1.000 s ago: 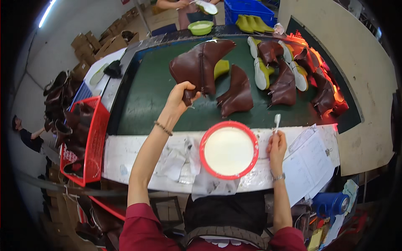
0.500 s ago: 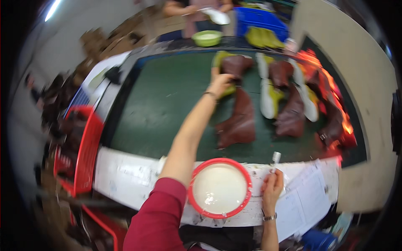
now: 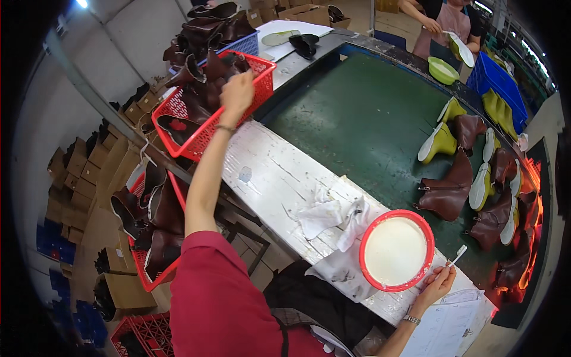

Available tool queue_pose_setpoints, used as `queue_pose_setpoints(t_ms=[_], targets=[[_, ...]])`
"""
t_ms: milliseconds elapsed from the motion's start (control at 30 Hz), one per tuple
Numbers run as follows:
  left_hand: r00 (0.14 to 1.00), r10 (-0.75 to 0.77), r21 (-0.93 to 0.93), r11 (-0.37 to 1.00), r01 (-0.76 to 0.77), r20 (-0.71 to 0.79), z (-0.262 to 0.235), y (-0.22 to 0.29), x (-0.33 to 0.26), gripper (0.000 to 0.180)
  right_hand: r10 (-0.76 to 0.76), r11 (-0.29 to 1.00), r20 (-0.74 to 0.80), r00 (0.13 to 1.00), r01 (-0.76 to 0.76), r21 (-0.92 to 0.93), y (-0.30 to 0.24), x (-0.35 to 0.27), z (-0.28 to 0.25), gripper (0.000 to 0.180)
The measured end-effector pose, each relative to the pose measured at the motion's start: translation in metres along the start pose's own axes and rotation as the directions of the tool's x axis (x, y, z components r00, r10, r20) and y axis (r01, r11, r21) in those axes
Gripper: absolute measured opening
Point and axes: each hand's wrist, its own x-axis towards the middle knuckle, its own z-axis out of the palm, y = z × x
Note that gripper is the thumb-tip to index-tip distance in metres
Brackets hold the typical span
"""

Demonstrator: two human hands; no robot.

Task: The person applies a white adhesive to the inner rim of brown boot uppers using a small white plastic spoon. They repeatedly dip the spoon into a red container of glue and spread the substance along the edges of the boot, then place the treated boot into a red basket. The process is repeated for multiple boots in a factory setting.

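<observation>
My left hand point(image 3: 237, 98) is over the near side of a red basket point(image 3: 196, 146) filled with dark brown leather boots point(image 3: 199, 98). Its fingers are blurred and partly turned from view, so I cannot tell whether they grip a boot. My right hand point(image 3: 437, 287) is closed on a white toothbrush-like brush point(image 3: 458, 254), bristle end up. Beside it, on the white table edge, stands a red-rimmed bowl point(image 3: 395, 250) of milky white liquid. Brown boot uppers point(image 3: 449, 187) and yellow-green soles with white undersides point(image 3: 437, 144) lie at the right of the green work surface point(image 3: 357, 113).
White stained cloths point(image 3: 321, 217) and papers point(image 3: 446, 324) lie around the bowl. Below the table's left end sits another red basket of boots point(image 3: 163, 256). Across the surface, a person point(image 3: 443, 30) holds a sole near a green bowl point(image 3: 443, 70). A reddish glow lights the far right.
My left hand has left the boot upper and sole on the green surface and swung left to the red basket. The view has turned left. My right hand still holds the brush.
</observation>
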Motion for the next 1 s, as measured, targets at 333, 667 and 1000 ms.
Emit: queue_pose_setpoints(t_ms=[333,667,1000], targets=[[0.984,0.011,0.234,0.971,-0.053,0.177,-0.069,-0.086,-0.083,0.028,-0.085,0.996,0.011,0.996,0.085,-0.037,0.012,0.006,-0.006,0.024],[0.873,-0.11,0.225,0.944,0.241,-0.474,-0.106,-0.05,-0.025,0.091,-0.081,0.996,0.008,0.997,0.081,-0.044,0.015,0.005,-0.015,0.023],[0.478,-0.849,-0.363,0.529,0.767,-0.227,-0.065,-0.137,-0.021,0.102,-0.086,0.996,-0.013,0.996,0.086,-0.009,0.013,0.003,-0.013,0.023]])
